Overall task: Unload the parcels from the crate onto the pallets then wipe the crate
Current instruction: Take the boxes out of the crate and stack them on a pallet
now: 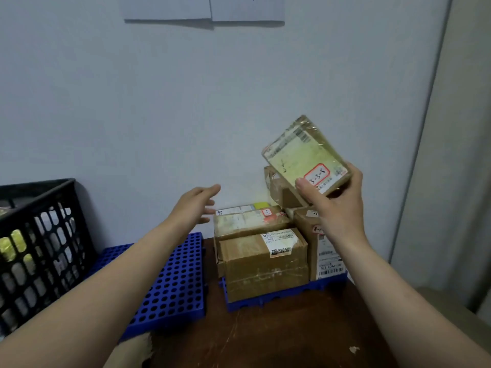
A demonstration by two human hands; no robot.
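Observation:
My right hand (336, 205) grips a small taped parcel (303, 150) with a red-bordered label, tilted and held up above the stack at the right. Several brown cardboard parcels (263, 258) are stacked on a blue perforated pallet (279, 297) against the wall. My left hand (196, 203) reaches forward with fingers straight, in the air just left of the stack, holding nothing. A second blue pallet (170, 282) lies bare under my left forearm. The black lattice crate (39, 243) stands at the far left with parcels showing through its side.
The pallets sit on a dark brown wooden table (279, 338) with a chipped front edge. A pale wall stands close behind the stack. A paper sheet (204, 9) hangs high on the wall. A beige panel (457, 181) runs down the right.

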